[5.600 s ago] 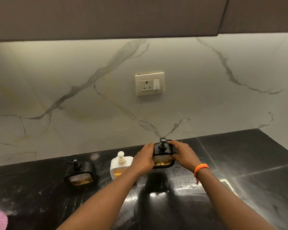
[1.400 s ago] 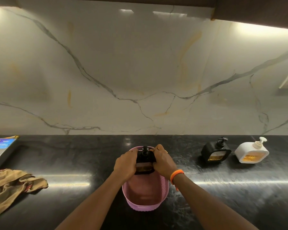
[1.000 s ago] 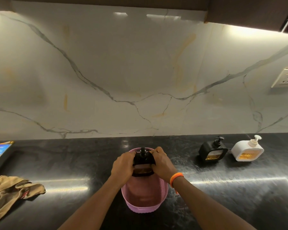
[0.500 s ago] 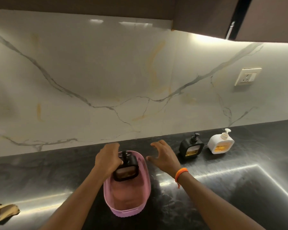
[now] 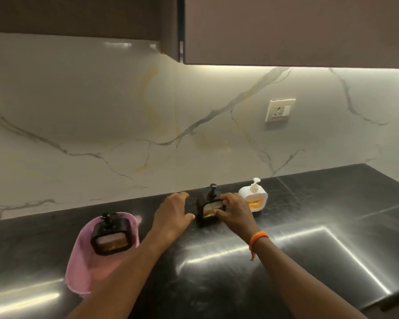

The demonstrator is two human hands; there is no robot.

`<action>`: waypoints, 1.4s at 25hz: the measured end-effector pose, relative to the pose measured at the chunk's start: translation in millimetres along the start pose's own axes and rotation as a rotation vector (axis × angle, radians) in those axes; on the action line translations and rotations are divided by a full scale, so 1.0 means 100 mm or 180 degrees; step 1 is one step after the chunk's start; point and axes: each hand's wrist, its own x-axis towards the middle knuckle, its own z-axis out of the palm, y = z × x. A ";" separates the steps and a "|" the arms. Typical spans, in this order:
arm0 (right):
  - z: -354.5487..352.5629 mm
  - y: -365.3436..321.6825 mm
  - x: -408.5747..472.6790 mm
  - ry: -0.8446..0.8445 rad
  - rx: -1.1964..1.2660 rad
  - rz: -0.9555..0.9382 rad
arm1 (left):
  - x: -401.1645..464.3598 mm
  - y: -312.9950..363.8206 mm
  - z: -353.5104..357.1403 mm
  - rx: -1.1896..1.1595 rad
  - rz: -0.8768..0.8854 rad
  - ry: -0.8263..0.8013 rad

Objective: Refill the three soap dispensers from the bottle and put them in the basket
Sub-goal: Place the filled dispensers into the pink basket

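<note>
One black dispenser [image 5: 110, 234] now sits inside the pink basket [image 5: 83, 261] with no hand on it — half a second ago the left hand was lowering it there. Both hands have since crossed to the second black dispenser [image 5: 209, 207], standing on the dark counter [image 5: 309, 226] just left of the white dispenser [image 5: 255, 199]. By this reading, one of three is stowed and the second pick-up is under way; the refill bottle is not in view. Right hand [image 5: 235, 215]: fingers curled round the dispenser's right side, thumb on its front — a grip. Left hand [image 5: 173, 215]: fingers spread and relaxed, holding nothing, thumb tip at or just short of the dispenser's left edge. Both forearms reach forward from the lower frame, the right wrist wearing an orange band [image 5: 258, 237].
</note>
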 end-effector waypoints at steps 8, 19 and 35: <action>-0.62 0.66 -0.09 -0.0067 0.0016 -0.0103 | 0.16 1.00 0.55 0.0091 -0.0165 -0.0067; -0.89 1.33 0.34 -0.0152 -0.0085 0.0391 | 0.90 1.38 1.22 -0.0029 -0.0160 -0.0528; -0.54 2.28 0.95 -0.1155 0.0162 0.0613 | 1.50 1.36 2.04 -0.0274 -0.0758 -0.0817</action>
